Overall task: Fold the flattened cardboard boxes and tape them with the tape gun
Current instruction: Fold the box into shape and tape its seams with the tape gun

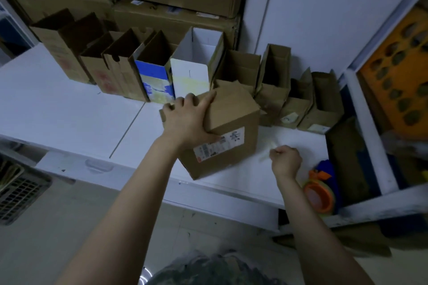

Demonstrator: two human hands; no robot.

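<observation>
A brown cardboard box [229,132] with a white shipping label on its near face stands tilted on the white surface [69,111], just in from the front edge. The left hand [187,120] clasps its upper left corner: the fingers spread over the top and left edge, and the thumb lies down the labelled face. At 4 o'clock from the box and slightly apart from it, the right hand [286,159] is curled into a loose fist and pinches a pale strip [268,152] that points back toward the box; the strip is too blurred to tell what it is. The tape gun [318,195], with an orange roll and a blue body, lies on the surface at 4 o'clock from the right hand, near the front edge. At 12 o'clock from the held box, a row of opened boxes [139,65] stands along the back of the surface. At 3 o'clock, a flat cardboard sheet [347,157] leans by the white frame.
</observation>
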